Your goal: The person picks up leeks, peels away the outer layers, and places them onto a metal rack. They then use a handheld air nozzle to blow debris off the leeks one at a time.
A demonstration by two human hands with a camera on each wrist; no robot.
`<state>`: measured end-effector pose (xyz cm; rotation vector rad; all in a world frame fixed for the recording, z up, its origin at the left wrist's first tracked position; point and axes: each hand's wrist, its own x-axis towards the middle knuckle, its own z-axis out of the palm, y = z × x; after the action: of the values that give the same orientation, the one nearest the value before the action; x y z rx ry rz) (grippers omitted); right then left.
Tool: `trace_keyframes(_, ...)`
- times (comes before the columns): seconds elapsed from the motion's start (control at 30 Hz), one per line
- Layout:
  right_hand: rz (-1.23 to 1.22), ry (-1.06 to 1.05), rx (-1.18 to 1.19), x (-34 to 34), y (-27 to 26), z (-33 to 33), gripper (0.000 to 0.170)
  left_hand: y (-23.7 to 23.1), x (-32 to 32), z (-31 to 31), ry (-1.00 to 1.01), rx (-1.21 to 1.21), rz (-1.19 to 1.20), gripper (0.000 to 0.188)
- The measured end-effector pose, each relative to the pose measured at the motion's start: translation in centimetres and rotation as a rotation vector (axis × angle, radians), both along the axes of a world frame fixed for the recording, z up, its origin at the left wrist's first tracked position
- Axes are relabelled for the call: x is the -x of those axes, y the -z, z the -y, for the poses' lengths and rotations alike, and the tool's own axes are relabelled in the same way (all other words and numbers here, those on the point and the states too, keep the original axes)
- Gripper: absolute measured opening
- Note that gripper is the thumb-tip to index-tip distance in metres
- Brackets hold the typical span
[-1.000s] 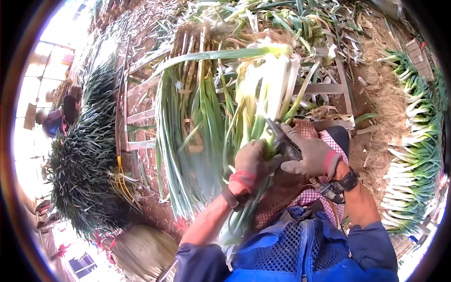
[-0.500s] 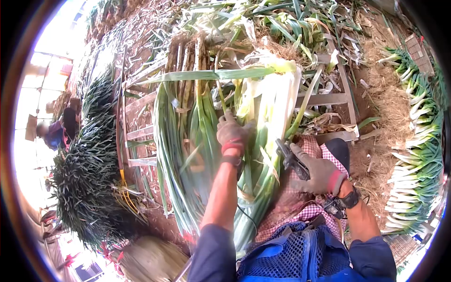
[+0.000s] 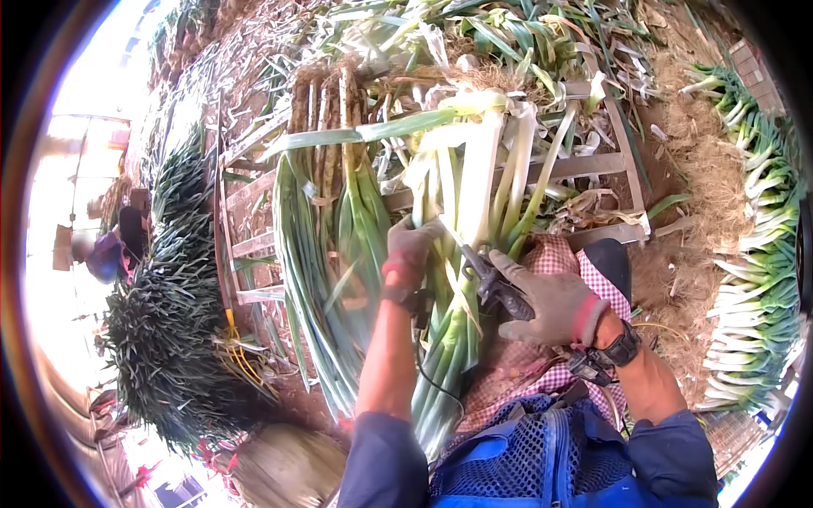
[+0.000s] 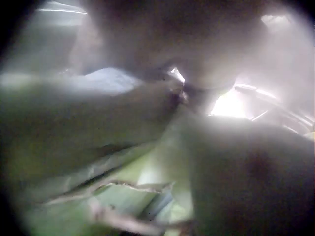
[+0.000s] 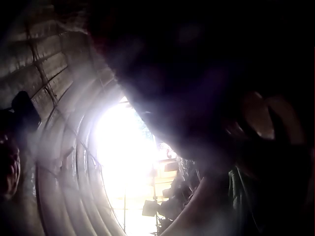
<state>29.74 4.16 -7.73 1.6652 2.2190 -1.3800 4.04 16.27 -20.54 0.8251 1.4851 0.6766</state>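
Observation:
Long green onions (image 3: 453,326) with white stalks lie across the person's lap, roots pointing away. My left hand (image 3: 412,252), in a grey glove with a red cuff, grips a green onion where white turns to green. In the blurred left wrist view, green leaves (image 4: 108,123) fill much of the lower part. My right hand (image 3: 555,300), gloved alike, holds a black air blow gun (image 3: 498,286) by its handle. Its thin nozzle points at the stalks, close to the left fingertips. The right wrist view is dark and does not show the gun clearly.
Another bunch of green onions (image 3: 326,229) lies to the left on a wooden slatted frame (image 3: 584,165). Peeled ones (image 3: 754,279) line the right side. A dark green heap (image 3: 178,322) stands at left, with a person (image 3: 106,254) beyond. Peelings (image 3: 533,42) litter the ground ahead.
My left hand has gone from beside the gun to the left side of the stalks. The gun in my right hand moved away right, then came back left towards the stalks.

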Motion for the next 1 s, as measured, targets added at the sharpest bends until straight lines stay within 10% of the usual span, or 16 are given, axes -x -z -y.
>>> trace_keyframes(0.37, -0.032, 0.056, 0.158, -1.8, 0.6, 0.0, 0.109, -13.0, 4.4, -7.0, 0.513, -0.016, -0.25, 0.022)
trace_keyframes(0.47, -0.042, 0.087, 0.041, -2.5, 2.1, 1.5, 0.108, -18.4, 2.2, -14.5, 0.87, -0.425, -0.86, 0.011)
trace_keyframes(0.5, -0.044, 0.086, 0.046, -2.5, 1.7, 1.2, 0.108, -18.7, 1.5, -19.1, 1.402, -0.732, -1.397, 0.01)
trace_keyframes(0.53, -0.053, 0.102, 0.136, -2.6, 1.0, 0.7, 0.108, -19.6, 1.5, -22.7, 1.365, -1.106, -1.54, 0.015)
trace_keyframes(0.57, -0.063, 0.12, 0.226, -2.6, 0.6, 0.4, 0.108, -20.2, 4.0, -28.8, 1.172, -1.373, -1.06, 0.017)
trace_keyframes(0.67, -0.055, 0.08, 0.092, -2.5, 2.1, 1.4, 0.108, -31.3, -9.9, -26.6, 0.736, -1.051, -1.724, 0.05)
trace_keyframes(0.7, -0.056, 0.078, 0.098, -2.5, 2.0, 1.4, 0.108, -31.8, -8.8, -30.4, 0.693, -1.615, -1.747, 0.043)
trace_keyframes(0.77, -0.035, 0.056, 0.121, -2.3, 1.7, 1.2, 0.114, -32.9, -11.4, -27.4, 0.414, -1.333, -1.848, 0.049)
trace_keyframes(0.8, -0.036, 0.063, 0.107, -2.4, 1.6, 1.1, 0.114, -29.8, -10.3, -28.5, 0.273, -1.697, -1.846, 0.06)
trace_keyframes(0.87, -0.043, 0.143, 0.13, -2.3, 1.4, 1.7, 0.108, -25.9, -8.8, -26.9, 0.489, -1.465, -1.822, 0.091)
trace_keyframes(0.9, -0.047, 0.148, 0.121, -2.5, 1.6, 1.7, 0.108, -23.8, -7.1, -26.4, 0.473, -1.674, -1.777, 0.058)
trace_keyframes(0.93, -0.094, 0.197, 0.125, -2.7, 1.8, 2.0, 0.108, -21.4, -5.9, -23.0, 0.553, -1.426, -1.552, 0.083)
trace_keyframes(1.0, -0.104, 0.222, 0.069, -2.4, 3.0, 3.0, 0.108, -12.3, -1.7, -17.1, 0.478, -1.065, -1.467, 0.056)
